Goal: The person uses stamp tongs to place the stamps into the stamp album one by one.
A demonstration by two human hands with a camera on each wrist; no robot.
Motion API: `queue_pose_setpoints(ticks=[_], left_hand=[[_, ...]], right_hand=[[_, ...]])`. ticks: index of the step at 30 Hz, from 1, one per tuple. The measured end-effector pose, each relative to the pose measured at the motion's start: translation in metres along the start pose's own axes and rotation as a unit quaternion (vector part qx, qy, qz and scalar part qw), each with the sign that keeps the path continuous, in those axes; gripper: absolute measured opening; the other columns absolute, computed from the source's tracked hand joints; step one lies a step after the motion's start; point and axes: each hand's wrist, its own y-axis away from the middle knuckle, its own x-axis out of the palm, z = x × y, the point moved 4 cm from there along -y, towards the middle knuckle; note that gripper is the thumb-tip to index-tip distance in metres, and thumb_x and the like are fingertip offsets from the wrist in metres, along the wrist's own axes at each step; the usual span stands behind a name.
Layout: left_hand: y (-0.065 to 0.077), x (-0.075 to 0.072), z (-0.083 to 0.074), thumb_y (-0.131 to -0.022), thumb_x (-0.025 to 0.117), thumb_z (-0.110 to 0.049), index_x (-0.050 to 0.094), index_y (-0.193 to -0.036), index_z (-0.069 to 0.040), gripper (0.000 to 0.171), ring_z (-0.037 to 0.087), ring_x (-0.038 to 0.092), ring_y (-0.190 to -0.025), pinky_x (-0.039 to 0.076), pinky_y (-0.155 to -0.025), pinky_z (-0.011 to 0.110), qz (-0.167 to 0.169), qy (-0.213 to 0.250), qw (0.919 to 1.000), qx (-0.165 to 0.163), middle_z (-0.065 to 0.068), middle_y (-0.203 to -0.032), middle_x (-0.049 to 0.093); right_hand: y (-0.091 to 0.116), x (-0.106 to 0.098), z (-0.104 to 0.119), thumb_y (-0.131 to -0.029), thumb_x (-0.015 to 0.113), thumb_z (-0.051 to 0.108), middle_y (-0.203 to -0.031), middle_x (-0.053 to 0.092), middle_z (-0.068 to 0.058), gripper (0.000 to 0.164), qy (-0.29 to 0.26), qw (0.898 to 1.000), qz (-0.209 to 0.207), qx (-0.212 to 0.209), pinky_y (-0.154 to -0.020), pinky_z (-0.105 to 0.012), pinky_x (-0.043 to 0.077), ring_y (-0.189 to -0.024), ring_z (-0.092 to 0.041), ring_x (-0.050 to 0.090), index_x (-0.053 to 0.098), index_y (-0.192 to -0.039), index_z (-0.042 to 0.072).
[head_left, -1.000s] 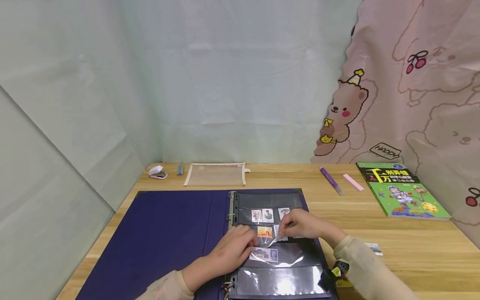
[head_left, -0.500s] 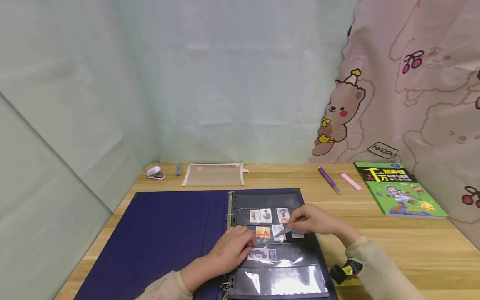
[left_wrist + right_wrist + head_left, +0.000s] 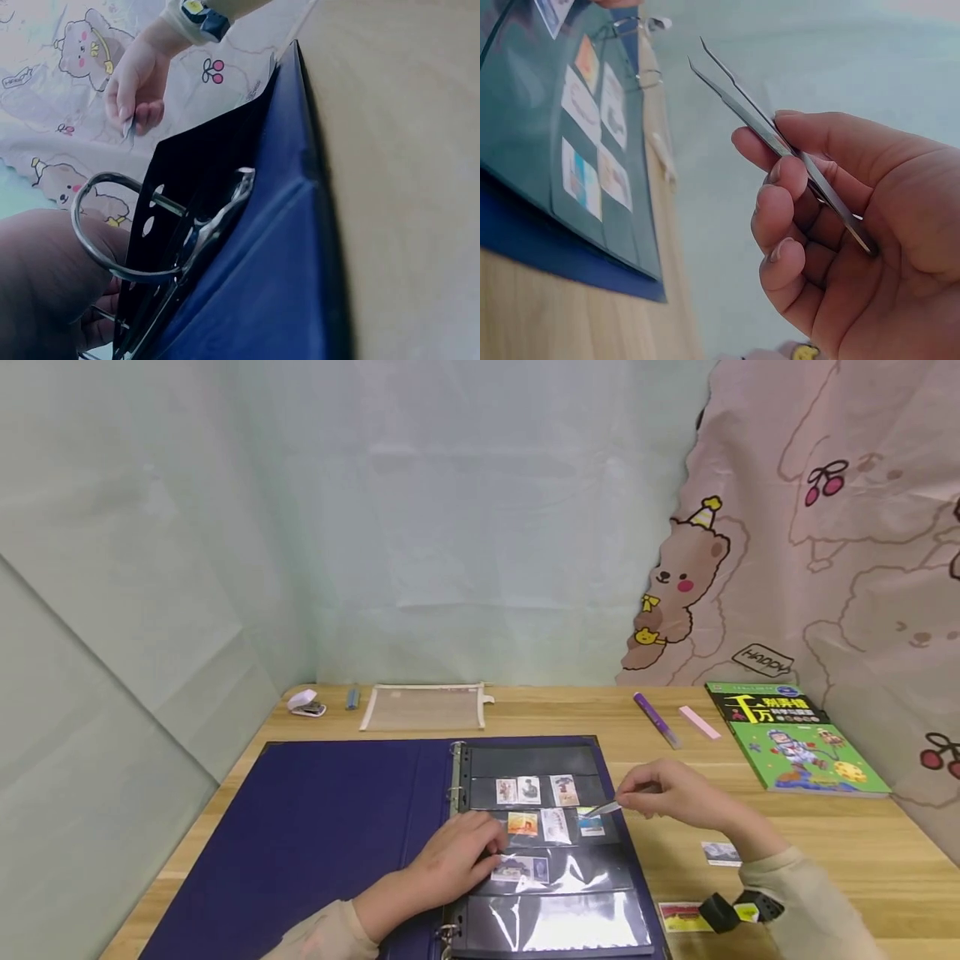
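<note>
A blue ring-binder stamp album (image 3: 322, 827) lies spread on the table, a black pocket page (image 3: 532, 762) at its right side. My left hand (image 3: 456, 858) rests on the page's left margin, beside a wide stamp (image 3: 519, 869). Steel tweezers (image 3: 780, 142) are pinched in my right hand (image 3: 840, 210), their bent tips apart with nothing between them. In the head view the tweezers' tips overlap the blue stamp (image 3: 591, 824) at the page's right; whether they touch it cannot be told. An orange stamp (image 3: 522, 824) and several others fill the upper strips.
Two loose paper pieces, a grey stamp (image 3: 722, 853) and a red-yellow one (image 3: 684, 917), lie right of the album. Farther back are a stapler (image 3: 307, 703), a mesh pouch (image 3: 423, 708), a purple pen (image 3: 656, 720), a pink strip (image 3: 699, 722) and a green book (image 3: 802, 743).
My right hand has moved right with the tweezers, away from the middle stamps to the page's right edge. The upright middle stamp now shows uncovered. My left hand has stayed put.
</note>
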Motion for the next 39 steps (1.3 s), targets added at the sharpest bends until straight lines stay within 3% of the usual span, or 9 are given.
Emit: queue_pose_setpoints(ticks=[10,18,30,36,39], left_hand=[[0.004,-0.004,0.006,-0.074,0.07,-0.023,0.055,-0.082,-0.021,0.018,0.002,0.045,-0.074,0.039,-0.073,0.023,0.005,0.002,1.0,-0.005,-0.011,-0.075,0.05],[0.005,-0.006,0.007,-0.074,0.07,-0.023,0.055,-0.083,-0.02,0.018,0.003,0.045,-0.075,0.039,-0.074,0.023,0.009,0.007,0.9999,-0.008,-0.011,-0.075,0.05],[0.002,-0.001,0.006,-0.074,0.07,-0.023,0.054,-0.082,-0.02,0.018,0.003,0.045,-0.075,0.038,-0.074,0.022,0.004,0.006,1.0,0.003,-0.011,-0.075,0.049],[0.002,0.002,0.006,-0.074,0.07,-0.023,0.054,-0.082,-0.021,0.018,0.003,0.045,-0.075,0.038,-0.073,0.021,0.002,0.001,1.0,-0.001,-0.012,-0.075,0.049],[0.001,0.001,0.006,-0.074,0.07,-0.024,0.054,-0.082,-0.021,0.017,0.003,0.045,-0.075,0.038,-0.073,0.021,0.003,0.001,1.0,-0.003,-0.012,-0.075,0.049]], right_hand=[[0.035,-0.024,-0.005,-0.09,0.052,0.016,-0.072,0.056,0.01,0.013,0.014,0.999,-0.035,0.017,-0.051,-0.023,0.045,-0.057,-0.006,0.051,0.064,-0.09,0.011],[0.066,-0.038,-0.018,-0.091,0.049,0.011,-0.07,0.054,0.011,0.014,0.008,0.999,-0.035,0.034,-0.051,-0.026,0.042,-0.059,-0.01,0.05,0.062,-0.094,0.007],[0.118,-0.044,-0.052,-0.091,0.046,0.004,-0.065,0.049,0.0,0.015,0.005,0.996,-0.06,0.058,-0.047,-0.026,0.036,-0.058,-0.011,0.046,0.061,-0.093,0.005],[0.133,-0.045,-0.072,-0.092,0.046,0.006,-0.065,0.051,0.001,0.016,0.015,0.994,-0.057,0.093,-0.047,-0.025,0.038,-0.058,-0.008,0.048,0.062,-0.094,0.002],[0.14,-0.048,-0.081,-0.093,0.045,0.009,-0.063,0.05,0.003,0.02,0.022,0.99,-0.05,0.131,-0.048,-0.025,0.038,-0.057,-0.007,0.048,0.063,-0.094,0.0]])
